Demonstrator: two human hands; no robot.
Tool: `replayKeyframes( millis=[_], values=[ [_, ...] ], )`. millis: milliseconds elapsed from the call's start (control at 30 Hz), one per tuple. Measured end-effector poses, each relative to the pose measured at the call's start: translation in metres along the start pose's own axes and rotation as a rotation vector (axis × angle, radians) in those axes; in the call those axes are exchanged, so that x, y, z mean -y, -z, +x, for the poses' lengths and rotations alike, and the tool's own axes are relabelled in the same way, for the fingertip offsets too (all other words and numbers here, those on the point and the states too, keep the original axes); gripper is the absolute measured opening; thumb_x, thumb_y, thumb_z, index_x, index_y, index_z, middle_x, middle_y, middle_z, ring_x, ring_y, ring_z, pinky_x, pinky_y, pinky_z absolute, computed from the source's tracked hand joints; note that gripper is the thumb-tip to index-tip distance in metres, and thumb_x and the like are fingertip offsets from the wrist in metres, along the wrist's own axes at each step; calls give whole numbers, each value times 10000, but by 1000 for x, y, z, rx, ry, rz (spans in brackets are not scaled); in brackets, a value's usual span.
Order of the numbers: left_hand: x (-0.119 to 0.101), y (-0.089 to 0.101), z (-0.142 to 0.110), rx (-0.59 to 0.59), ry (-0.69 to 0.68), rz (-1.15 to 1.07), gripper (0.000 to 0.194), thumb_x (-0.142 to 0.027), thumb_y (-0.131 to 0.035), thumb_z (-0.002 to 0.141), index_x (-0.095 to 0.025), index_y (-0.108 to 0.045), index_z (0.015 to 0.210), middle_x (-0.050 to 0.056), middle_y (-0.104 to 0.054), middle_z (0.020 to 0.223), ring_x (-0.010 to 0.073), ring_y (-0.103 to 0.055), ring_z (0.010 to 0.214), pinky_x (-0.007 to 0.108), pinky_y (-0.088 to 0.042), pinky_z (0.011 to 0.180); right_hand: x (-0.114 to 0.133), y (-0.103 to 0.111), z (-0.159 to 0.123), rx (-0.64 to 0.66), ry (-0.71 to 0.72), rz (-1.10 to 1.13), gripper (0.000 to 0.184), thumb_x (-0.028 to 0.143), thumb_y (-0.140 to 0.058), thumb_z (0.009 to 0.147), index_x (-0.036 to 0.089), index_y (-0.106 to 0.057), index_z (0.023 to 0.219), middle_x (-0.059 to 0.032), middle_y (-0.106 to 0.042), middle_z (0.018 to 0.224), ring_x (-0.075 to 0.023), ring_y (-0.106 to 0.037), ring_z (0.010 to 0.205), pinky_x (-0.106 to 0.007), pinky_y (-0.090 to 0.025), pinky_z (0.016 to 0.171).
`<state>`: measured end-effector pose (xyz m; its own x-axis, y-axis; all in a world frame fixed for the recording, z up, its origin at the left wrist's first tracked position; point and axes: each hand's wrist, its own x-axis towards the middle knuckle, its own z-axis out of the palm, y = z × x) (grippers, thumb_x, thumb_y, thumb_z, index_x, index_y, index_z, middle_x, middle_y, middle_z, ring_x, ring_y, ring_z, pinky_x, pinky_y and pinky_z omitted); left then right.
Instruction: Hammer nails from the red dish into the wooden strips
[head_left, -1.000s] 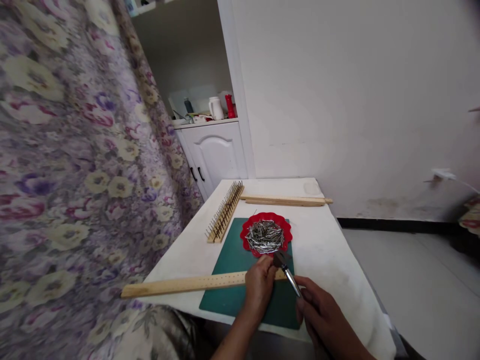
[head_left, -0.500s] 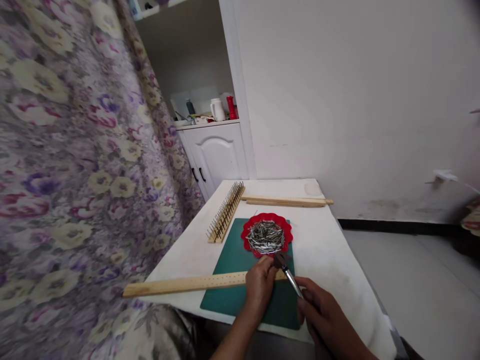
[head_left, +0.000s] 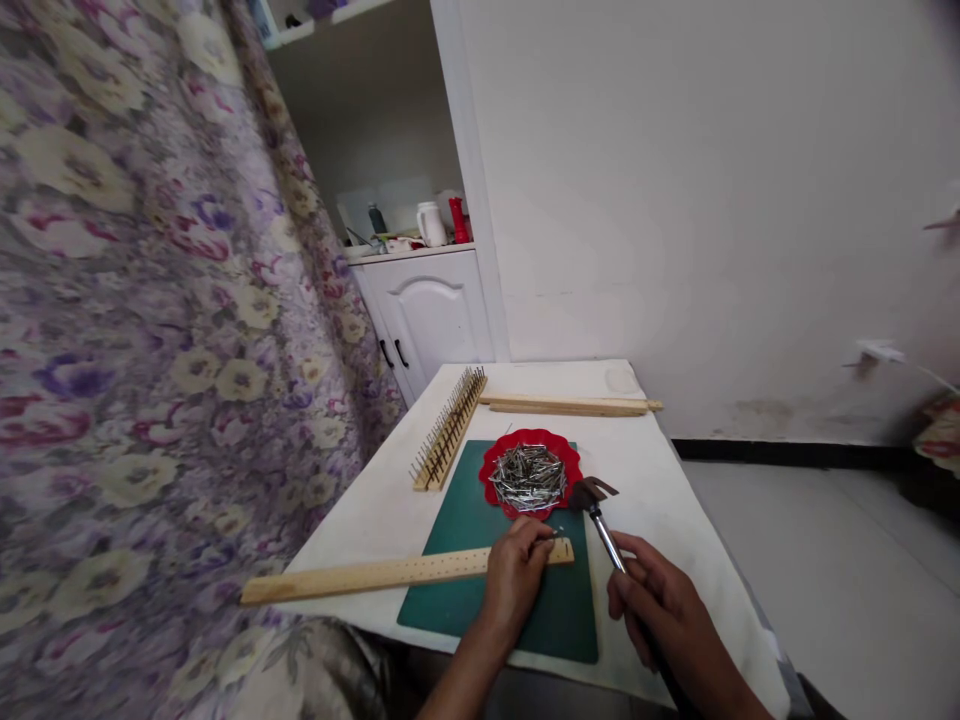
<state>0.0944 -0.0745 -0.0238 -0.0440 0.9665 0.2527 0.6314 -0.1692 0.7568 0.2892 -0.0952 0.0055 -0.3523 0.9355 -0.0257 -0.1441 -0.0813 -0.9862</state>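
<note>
Two hands apart, right around a hammer (head_left: 606, 540), left on a pale, hole-dotted wooden strip (head_left: 420, 570).

White table (head_left: 630, 600) under green mat (head_left: 457, 610)

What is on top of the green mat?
On the green mat lie part of the drilled wooden strip and part of the red scalloped dish of nails. The mat's surface beneath them is hidden.
</note>
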Motion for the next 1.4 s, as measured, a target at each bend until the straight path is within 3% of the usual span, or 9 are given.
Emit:
replayKeyframes(
  millis=[200,333,633,800,967,1067,1200,1400],
  values=[
    [14,19,-16,-4,-87,203,142,-220,-556,806,-221,-649,913,63,-643,963,232,-553,944,349,-414,826,-1,1,-2,11,-1,1,386,426,-520,864,188,-462,1162,67,-557,620,-29,-352,269,-171,-197,315],
    [20,30,-23,-19,-69,339,223,-226,-611,766,-232,-644,987,76,-638,1040,265,-539,982,396,-395,834,-3,1,-2,30,0,1,369,406,-508,876,188,-452,1169,66,-556,632,-29,-356,284,-172,-208,322],
    [13,13,-19,17,-103,350,218,-188,-621,761,-236,-650,972,67,-648,1019,252,-558,956,386,-390,829,-5,4,1,-9,16,12,380,402,-521,866,185,-457,1171,66,-560,614,-17,-355,268,-145,-211,298],
    [12,20,-17,15,-139,297,163,-254,-565,833,-220,-635,975,70,-639,1006,234,-553,952,364,-410,823,-6,8,4,-3,7,26,423,443,-528,851,192,-445,1182,69,-559,605,-23,-361,260,-149,-214,285],
    [7,41,12,0,-129,249,178,-226,-461,884,-200,-635,912,67,-635,945,201,-559,925,312,-422,820,-5,9,5,-25,1,39,433,441,-538,839,191,-454,1183,63,-572,608,-20,-362,256,-155,-213,282],
    [3,45,45,107,-88,353,159,-188,-497,842,-197,-655,854,56,-650,919,192,-576,894,284,-420,786,-4,9,6,-22,0,32,435,439,-533,842,190,-449,1189,63,-567,613,-19,-359,258,-155,-209,281],
    [3,36,81,258,26,525,105,-165,-595,745,-207,-680,791,29,-680,880,175,-599,845,242,-399,696,-6,10,9,-11,10,16,428,437,-503,863,192,-416,1202,64,-560,621,-17,-357,266,-148,-214,282],
    [12,20,92,286,50,584,129,-97,-609,684,-196,-691,690,26,-686,816,192,-600,815,243,-351,629,-7,13,10,8,14,16,385,422,-491,872,192,-419,1172,62,-563,628,-16,-362,268,-145,-220,285]
  ],
)
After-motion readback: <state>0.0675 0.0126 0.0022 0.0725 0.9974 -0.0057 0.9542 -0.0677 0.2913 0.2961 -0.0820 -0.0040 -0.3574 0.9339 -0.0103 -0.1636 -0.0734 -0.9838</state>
